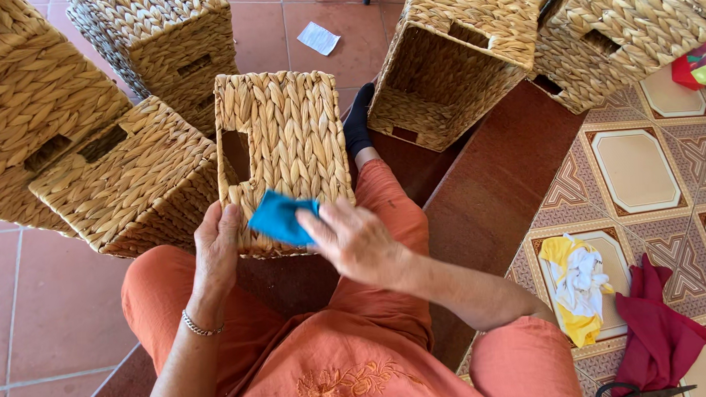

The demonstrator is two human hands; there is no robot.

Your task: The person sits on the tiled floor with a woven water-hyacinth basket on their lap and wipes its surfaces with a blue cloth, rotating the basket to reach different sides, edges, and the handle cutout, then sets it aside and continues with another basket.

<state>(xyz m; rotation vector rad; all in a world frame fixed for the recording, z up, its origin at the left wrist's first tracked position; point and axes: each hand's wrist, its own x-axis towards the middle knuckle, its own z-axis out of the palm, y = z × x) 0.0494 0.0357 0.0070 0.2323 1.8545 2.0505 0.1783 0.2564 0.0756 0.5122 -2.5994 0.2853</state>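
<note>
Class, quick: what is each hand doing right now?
Left hand: closed on the edge of the woven basket, steadying it.
Right hand: closed on a blue cloth, pressed against the basket.

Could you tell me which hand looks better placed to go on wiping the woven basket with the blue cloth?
The right hand, most likely: its fingers already press the blue cloth against the woven basket. The left hand grips the basket's near edge, steadying it on the lap.

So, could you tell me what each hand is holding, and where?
Left hand grips the basket at its near left edge; right hand pinches a blue cloth against it.
</note>
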